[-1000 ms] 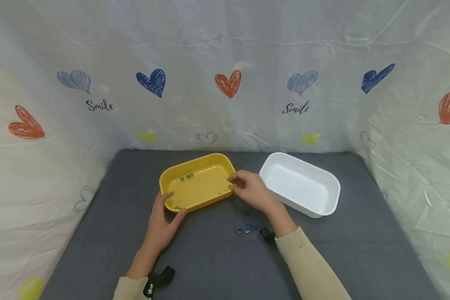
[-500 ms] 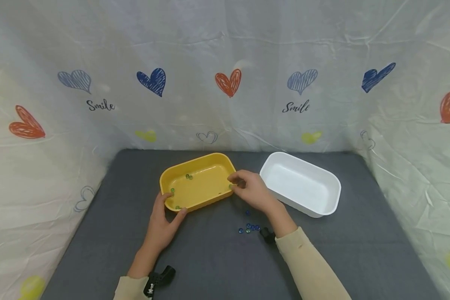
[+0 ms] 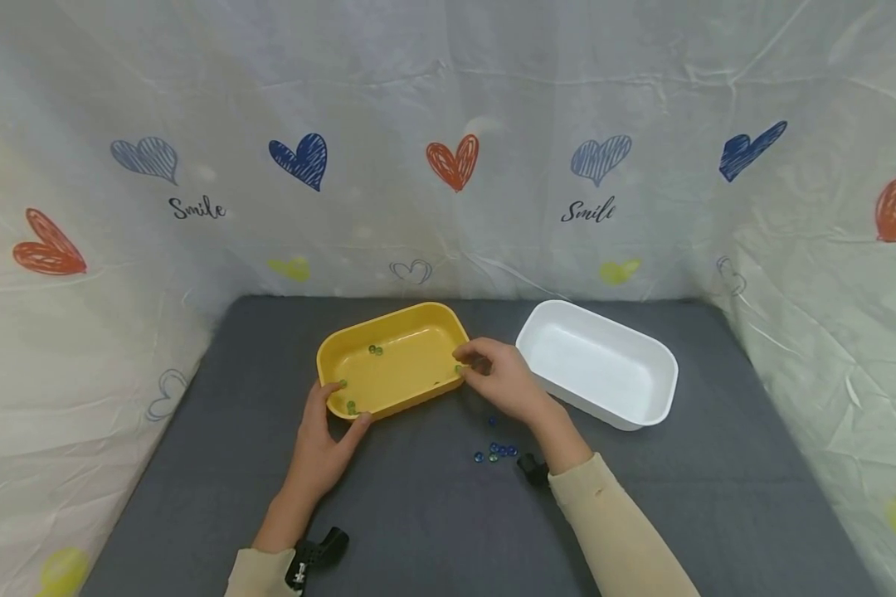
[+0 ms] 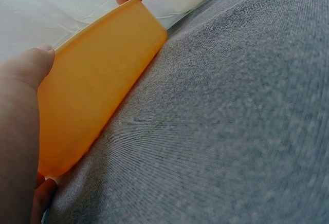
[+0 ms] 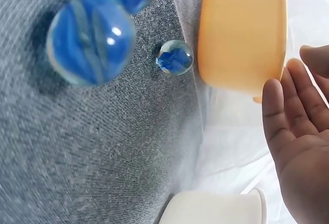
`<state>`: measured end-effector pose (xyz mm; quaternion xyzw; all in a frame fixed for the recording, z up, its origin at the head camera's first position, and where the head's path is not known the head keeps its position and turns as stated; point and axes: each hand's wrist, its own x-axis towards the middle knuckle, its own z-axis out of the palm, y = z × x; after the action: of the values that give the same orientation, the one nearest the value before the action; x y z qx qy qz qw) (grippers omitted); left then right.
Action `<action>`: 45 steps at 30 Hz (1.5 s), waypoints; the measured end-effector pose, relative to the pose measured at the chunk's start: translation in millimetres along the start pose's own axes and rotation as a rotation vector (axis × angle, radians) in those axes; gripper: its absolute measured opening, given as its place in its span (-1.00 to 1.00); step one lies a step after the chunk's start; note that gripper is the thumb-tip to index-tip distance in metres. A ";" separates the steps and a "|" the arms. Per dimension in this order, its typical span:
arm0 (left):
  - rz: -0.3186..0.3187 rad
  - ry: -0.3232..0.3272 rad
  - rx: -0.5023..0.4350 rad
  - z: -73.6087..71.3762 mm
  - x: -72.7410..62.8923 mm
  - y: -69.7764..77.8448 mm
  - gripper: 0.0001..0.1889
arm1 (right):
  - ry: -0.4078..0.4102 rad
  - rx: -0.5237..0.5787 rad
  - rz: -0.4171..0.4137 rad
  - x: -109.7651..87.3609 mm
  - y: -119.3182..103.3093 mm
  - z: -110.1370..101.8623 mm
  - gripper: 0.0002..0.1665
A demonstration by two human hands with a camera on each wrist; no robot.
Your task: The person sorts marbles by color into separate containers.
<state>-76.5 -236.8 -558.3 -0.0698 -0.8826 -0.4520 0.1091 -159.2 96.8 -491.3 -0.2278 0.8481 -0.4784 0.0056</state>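
In the head view, my left hand [image 3: 324, 441] grips the near left corner of a yellow tray [image 3: 388, 396]. Its thumb lies on the rim, and other fingertips show low against the tray in the left wrist view. Several green marbles [image 3: 374, 350] lie inside. My right hand [image 3: 504, 378] is at the tray's right end, fingers bent at the rim. A small green marble [image 3: 459, 369] shows by its thumb tip; whether it is pinched or lies against the wall cannot be told. In the right wrist view, no marble shows at the fingers [image 5: 274, 103].
A white tray [image 3: 596, 400] stands to the right, angled. Several blue marbles [image 3: 513, 452] and a greenish one [image 3: 494, 458] lie on the grey cloth [image 3: 418, 514] near my right wrist. Behind hangs a white curtain [image 3: 373, 108] printed with hearts.
Inside the yellow tray, green marbles at the back left have rolled; one moved away from that group toward the near left. Both hands stay almost still.
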 end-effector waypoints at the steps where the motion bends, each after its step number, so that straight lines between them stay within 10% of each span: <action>1: 0.000 -0.001 0.000 0.1 0.2 -0.4 -0.22 | 0.001 0.000 0.001 -0.3 0.5 0.1 -0.68; 45: 0.007 0.012 0.007 0.4 0.1 -0.6 -0.22 | -0.074 0.050 0.057 -76.2 8.6 -3.4 -0.71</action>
<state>-76.8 -236.8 -559.0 -0.0698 -0.8831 -0.4492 0.1162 -94.9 133.2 -512.4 -0.2209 0.8413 -0.4902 0.0565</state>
